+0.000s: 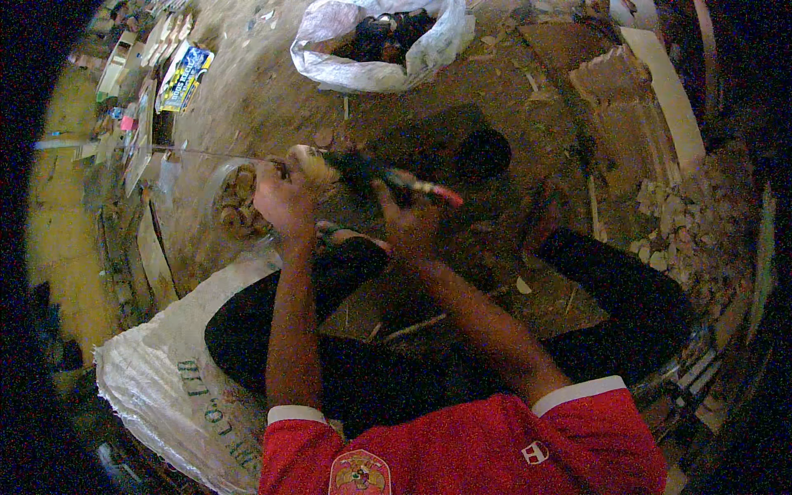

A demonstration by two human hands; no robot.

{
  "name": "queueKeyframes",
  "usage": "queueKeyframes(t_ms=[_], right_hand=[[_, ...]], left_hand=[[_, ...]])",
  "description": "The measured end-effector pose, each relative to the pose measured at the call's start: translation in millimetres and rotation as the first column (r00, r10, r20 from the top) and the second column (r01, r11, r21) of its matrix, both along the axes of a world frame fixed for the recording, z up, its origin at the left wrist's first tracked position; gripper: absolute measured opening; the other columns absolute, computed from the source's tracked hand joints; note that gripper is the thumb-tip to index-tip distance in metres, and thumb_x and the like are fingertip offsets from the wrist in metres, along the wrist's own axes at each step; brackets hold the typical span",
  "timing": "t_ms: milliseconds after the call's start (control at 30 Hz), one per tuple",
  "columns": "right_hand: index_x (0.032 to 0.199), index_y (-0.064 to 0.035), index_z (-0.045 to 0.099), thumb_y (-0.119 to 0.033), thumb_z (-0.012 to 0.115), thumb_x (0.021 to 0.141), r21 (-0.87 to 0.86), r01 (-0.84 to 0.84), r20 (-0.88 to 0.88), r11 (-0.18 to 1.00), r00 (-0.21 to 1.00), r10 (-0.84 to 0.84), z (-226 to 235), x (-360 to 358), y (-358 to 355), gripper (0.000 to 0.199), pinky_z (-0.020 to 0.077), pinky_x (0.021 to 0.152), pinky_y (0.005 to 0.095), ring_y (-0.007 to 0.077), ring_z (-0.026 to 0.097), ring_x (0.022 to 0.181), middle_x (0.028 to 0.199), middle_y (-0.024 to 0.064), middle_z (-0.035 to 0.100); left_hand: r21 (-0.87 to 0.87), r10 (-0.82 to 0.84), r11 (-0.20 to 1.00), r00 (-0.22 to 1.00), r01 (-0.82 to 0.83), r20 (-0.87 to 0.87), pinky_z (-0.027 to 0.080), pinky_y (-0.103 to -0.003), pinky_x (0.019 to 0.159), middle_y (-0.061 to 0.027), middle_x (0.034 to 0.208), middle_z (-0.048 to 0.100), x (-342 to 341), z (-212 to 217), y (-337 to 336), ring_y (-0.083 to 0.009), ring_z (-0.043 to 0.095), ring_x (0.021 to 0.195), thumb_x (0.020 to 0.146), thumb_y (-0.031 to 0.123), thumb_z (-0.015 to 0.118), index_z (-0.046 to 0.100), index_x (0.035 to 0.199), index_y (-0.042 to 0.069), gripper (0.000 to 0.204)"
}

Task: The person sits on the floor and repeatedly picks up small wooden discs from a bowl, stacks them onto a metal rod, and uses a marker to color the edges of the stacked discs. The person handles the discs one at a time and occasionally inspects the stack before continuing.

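Observation:
My left hand (285, 198) is closed at the near side of a pale, rounded piece (315, 167); its exact grip is blurred. From beside its fingers a thin wire or string (202, 153) runs off to the left. My right hand (410, 219) is wrapped round a dark tool with a red end (446, 195), which points right. A dark, shaggy-looking mass (355, 167) lies between the hands, too dim to make out. Just left of my left hand stands a clear tub (221, 191) holding several brown, ring-like pieces.
An open white sack (318, 62) with dark things inside stands ahead. Another white sack (157, 363) lies by my left leg. To the right are a dark round object (483, 153), cardboard (615, 87) and pale chips (672, 239). A blue-and-yellow box (186, 78) lies far left.

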State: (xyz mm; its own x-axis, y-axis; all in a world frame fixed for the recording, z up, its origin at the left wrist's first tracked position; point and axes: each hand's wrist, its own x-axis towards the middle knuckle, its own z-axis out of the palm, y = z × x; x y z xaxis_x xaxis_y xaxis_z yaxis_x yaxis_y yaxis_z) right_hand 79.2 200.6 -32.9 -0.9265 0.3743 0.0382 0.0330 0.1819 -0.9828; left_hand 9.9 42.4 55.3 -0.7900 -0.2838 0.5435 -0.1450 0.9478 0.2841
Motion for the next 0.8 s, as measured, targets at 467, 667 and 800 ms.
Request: queueKeyframes(t_ms=[467, 667, 800], right_hand=[[0.113, -0.0075, 0.07, -0.027, 0.083, 0.088, 0.019, 0.022, 0.408, 1.0, 0.913, -0.027, -165.4, 0.3, 61.0, 0.034, 0.0558, 0.086, 0.0388, 0.0272, 0.072, 0.095, 0.107, 0.0109, 0.074], [0.112, -0.0074, 0.071, -0.028, 0.083, 0.087, -0.174, -0.059, 0.072, 0.983, 0.995, 0.072, -122.3, -15.3, 4.2, 0.034, 0.0558, 0.086, 0.0394, 0.0277, 0.072, 0.094, 0.107, 0.011, 0.074], [0.111, -0.0074, 0.071, -0.028, 0.084, 0.087, -0.077, 0.019, 0.232, 0.997, 0.973, 0.0, -158.1, -24.7, 41.9, 0.034, 0.0558, 0.085, 0.0399, 0.028, 0.072, 0.094, 0.107, 0.011, 0.075]], left_hand=[[-0.069, 0.131, 0.989, 0.991, -0.13, 0.007, 0.053, -0.052, 0.069, -0.0245, 0.086, 0.072, -14.9, -30.8, -31.4, -0.0433, 0.069, 0.076, 0.091, 0.039, 0.073, 0.072, 0.098, -0.003, 0.042], [-0.075, 0.235, 0.971, 0.964, -0.227, 0.126, 0.054, -0.052, 0.081, -0.0278, 0.1, 0.072, -24.7, -61.4, -58.8, -0.044, 0.069, 0.092, 0.092, 0.045, 0.071, 0.072, 0.104, -0.003, 0.05], [-0.103, 0.284, 0.955, 0.957, -0.277, 0.055, 0.054, -0.052, 0.082, -0.0261, 0.101, 0.073, -27.2, -76.0, -82.2, -0.0426, 0.07, 0.094, 0.091, 0.047, 0.072, 0.073, 0.106, -0.001, 0.051]])
